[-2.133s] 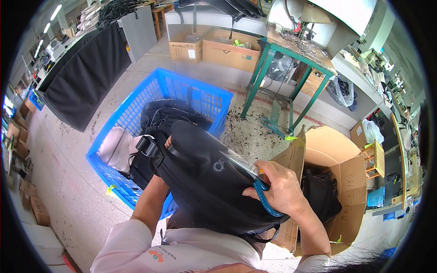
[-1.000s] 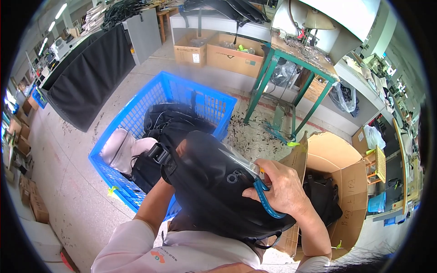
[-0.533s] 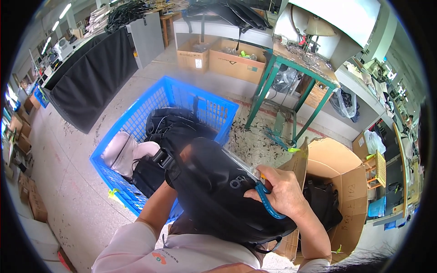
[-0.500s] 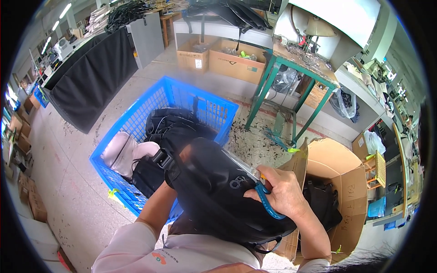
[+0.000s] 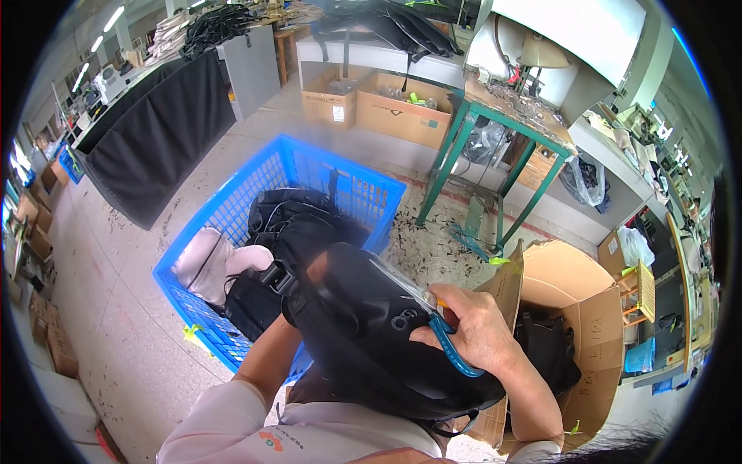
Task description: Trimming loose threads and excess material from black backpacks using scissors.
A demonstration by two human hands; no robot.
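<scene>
Room: workshop floor, concrete, thread scraps under a green-legged table (image 5: 495, 155).
Bag: black backpack (image 5: 371, 332) held up in front of the chest, above the crate's near corner; long axis runs from upper left down to lower right.
Right hand: right hand (image 5: 479, 332) lies on the bag's right edge, fingers closed on blue snips (image 5: 452, 352) at the seam.
Left hand: hidden under the bag, forearm rising from below; grip cannot be told.
Nearer hand: right, touching the bag's top face.
Crate: blue crate (image 5: 232, 209) on the left holds more dark bags.
Box: open carton (image 5: 587, 309) on the right, dark goods inside.
</scene>
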